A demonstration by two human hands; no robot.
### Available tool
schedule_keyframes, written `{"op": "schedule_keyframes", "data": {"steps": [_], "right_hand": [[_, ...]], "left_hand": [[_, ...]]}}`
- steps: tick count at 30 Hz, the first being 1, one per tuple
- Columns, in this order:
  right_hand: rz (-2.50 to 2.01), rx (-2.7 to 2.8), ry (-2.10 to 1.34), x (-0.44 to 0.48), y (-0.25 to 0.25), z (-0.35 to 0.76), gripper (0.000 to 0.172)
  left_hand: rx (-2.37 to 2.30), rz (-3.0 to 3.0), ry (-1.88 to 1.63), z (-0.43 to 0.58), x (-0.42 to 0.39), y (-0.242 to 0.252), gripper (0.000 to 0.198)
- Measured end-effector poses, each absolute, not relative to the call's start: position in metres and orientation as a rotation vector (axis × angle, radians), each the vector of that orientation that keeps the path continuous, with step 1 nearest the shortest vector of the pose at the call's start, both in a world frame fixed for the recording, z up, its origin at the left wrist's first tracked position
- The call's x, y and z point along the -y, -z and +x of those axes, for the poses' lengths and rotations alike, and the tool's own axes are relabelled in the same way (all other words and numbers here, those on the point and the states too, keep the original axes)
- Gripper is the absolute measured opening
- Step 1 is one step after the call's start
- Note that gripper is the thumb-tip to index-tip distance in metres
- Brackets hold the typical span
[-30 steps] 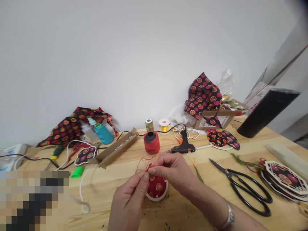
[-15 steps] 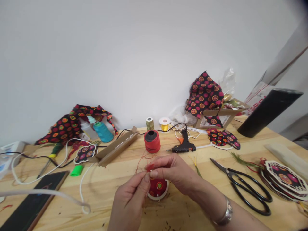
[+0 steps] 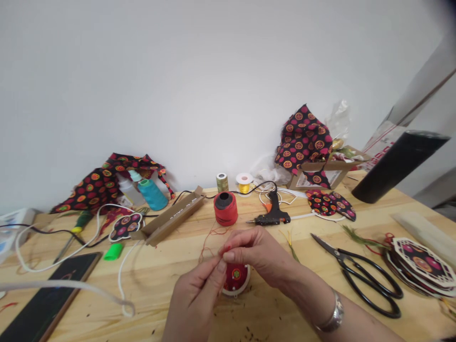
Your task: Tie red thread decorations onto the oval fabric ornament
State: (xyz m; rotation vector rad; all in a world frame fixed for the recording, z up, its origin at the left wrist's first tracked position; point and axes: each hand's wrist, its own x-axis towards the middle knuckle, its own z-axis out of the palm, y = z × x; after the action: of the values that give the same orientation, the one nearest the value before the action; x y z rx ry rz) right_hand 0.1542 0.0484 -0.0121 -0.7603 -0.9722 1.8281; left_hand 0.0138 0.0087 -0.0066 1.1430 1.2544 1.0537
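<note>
Left hand (image 3: 199,289) and right hand (image 3: 257,254) clamp red thread (image 3: 228,248), partly hiding red disc (image 3: 237,275); scissors (image 3: 341,258) nearby

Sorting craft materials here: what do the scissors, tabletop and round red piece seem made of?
Scissors: likely metal, dull grey sheen on the blades; handles smooth black, perhaps coated. Tabletop: smooth wood, by its streaked grain. Red piece: apparently cloth, by its print; pale rim, perhaps wood or plastic.
</note>
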Motion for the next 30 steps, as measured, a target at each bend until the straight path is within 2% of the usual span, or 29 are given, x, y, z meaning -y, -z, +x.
{"op": "schedule_keyframes", "data": {"steps": [11, 19, 30], "right_hand": [[-0.784, 0.923, -1.806, -0.0463, 0.0097, 0.1500, 0.017], [-0.832, 0.941, -1.696, -0.0469, 0.0066, 0.1517, 0.020], [-0.888, 0.925, -1.631, -0.0479, 0.0088, 0.1506, 0.021]], "left_hand": [[-1.194, 0.957, -1.023, 0.0126, -0.0082, 0.0165, 0.028], [-1.041, 0.637, -1.012, 0.0150, -0.0093, 0.0115, 0.021], [-0.954, 0.528, -0.969, 0.0170, -0.0127, 0.0087, 0.017]]}}
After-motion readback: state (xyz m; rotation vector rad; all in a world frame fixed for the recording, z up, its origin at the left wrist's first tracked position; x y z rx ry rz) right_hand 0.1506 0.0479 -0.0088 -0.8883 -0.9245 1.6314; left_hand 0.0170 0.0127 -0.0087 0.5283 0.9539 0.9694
